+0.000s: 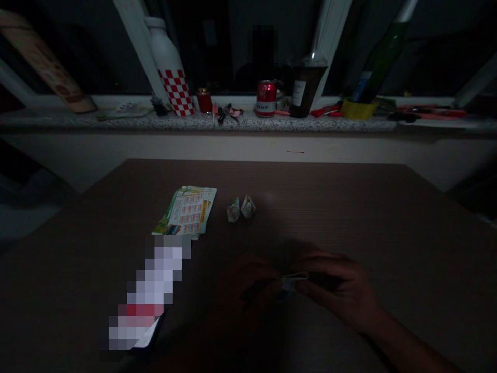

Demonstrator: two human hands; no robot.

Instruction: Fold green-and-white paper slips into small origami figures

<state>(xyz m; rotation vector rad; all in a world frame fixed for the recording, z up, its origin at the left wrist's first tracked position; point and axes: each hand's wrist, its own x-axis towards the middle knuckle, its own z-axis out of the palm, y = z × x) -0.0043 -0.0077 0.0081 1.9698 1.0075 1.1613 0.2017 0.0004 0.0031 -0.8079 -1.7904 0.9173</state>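
Dim light falls on my two hands over the table's near part. A small folded piece of paper (289,283) is pinched between them, with one folded edge showing toward me. My right hand (341,285) grips its right end between thumb and fingers. Deep in shadow, my left hand (252,285) closes on the left end, its fingers only faintly visible. Beyond the hands lie two small folded paper pieces (248,207), side by side and pointed in shape. To their left is a fanned stack of printed cards (190,210), green and white.
A phone (149,334), its screen blurred out, lies at the left on the brown table (349,207). Along the granite windowsill (229,123) stand a checkered bottle (174,77), a red can (266,98), a dark cup (305,93) and a green bottle (382,57).
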